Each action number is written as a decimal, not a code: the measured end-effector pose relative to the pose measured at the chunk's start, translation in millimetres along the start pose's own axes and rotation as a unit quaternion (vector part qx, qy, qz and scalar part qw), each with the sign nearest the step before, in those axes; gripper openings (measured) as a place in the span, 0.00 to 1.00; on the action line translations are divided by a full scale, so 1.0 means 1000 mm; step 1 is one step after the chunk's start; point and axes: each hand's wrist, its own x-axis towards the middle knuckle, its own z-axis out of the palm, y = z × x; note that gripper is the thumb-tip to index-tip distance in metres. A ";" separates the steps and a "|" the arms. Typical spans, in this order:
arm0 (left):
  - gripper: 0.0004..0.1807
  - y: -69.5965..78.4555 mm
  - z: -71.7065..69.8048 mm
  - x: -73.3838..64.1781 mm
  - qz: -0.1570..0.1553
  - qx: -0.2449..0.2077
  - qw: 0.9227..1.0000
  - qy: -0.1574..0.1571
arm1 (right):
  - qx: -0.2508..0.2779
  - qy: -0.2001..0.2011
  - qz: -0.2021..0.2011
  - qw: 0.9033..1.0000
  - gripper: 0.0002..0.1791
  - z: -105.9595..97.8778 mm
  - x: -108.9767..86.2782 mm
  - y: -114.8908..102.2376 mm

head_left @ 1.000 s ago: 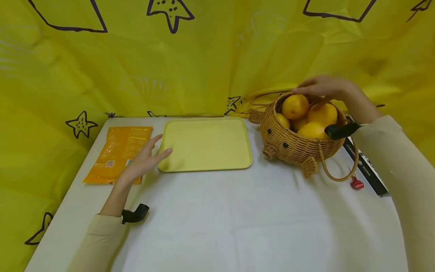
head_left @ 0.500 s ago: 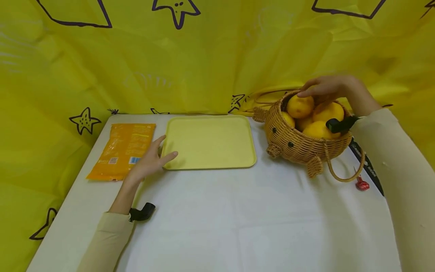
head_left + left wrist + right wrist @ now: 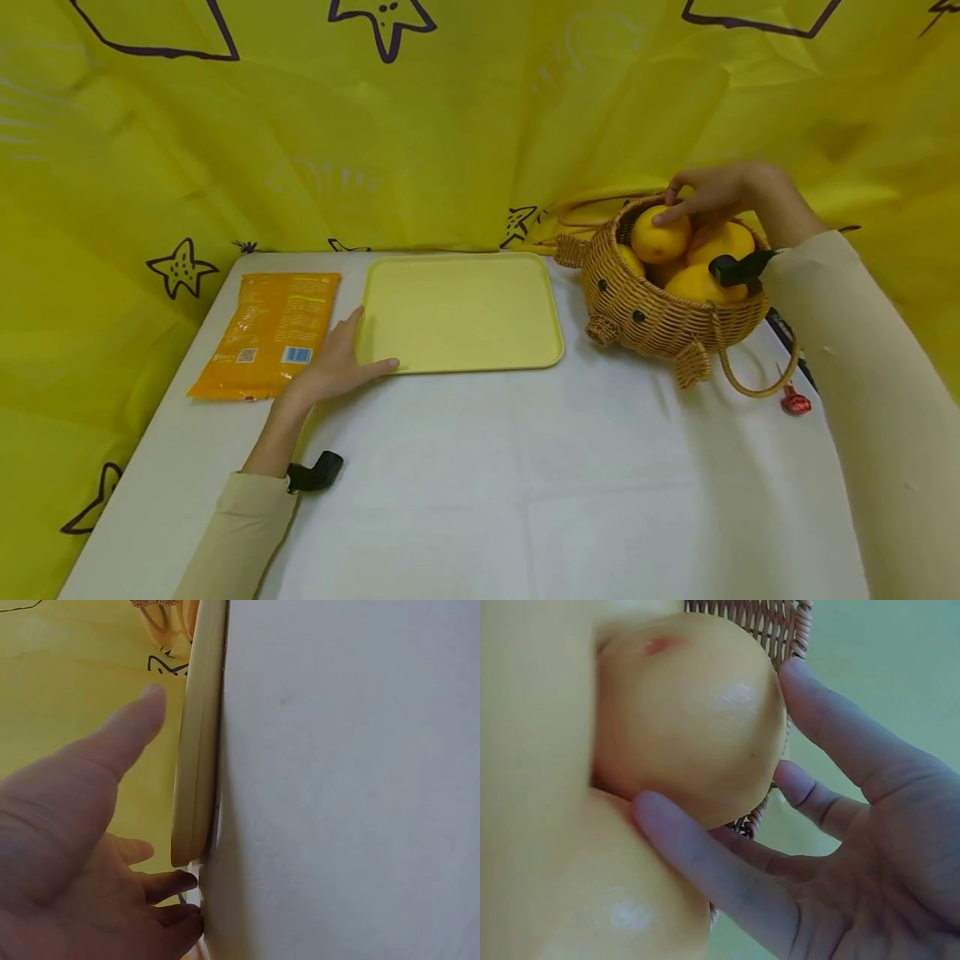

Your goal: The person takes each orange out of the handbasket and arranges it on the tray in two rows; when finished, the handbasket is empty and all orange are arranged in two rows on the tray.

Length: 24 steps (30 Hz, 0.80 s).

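Note:
My left hand is spread at the left end of a pale yellow tray. Its thumb lies by the near-left corner and its fingers reach along the left rim; in the left wrist view, the fingertips are close to the tray's end. With my right hand I reach into a pig-faced wicker basket of several yellow-orange fruits. Thumb and fingers touch two sides of the uppermost round fruit, which still sits in the basket. Some fingertips behind this fruit are hidden in the head view.
An orange packet lies left of the tray, close to my left wrist. Right of the basket are a red-wrapped lollipop and a dark, long object partly under my right sleeve. The basket's handle hangs toward the front. A yellow curtain backs the table.
My right thumb and fingers have bent down onto the uppermost fruit. My left hand has moved closer in against the tray's left end. Tray and basket stay in place.

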 end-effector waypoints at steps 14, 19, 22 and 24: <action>0.64 -0.002 0.002 -0.002 0.004 0.028 0.999 -0.016 | -0.093 -0.069 0.040 0.993 0.25 -0.007 0.007 -0.022; 0.65 -0.003 0.001 -0.002 0.005 0.028 0.999 -0.018 | -0.091 -0.090 0.053 0.990 0.24 -0.004 0.008 -0.022; 0.64 -0.003 0.002 -0.001 0.009 0.028 0.999 -0.017 | -0.070 -0.094 0.058 0.991 0.26 0.000 0.011 -0.019; 0.64 -0.003 0.002 -0.002 0.010 0.027 0.999 -0.016 | -0.050 -0.096 0.060 0.992 0.30 0.003 0.014 -0.017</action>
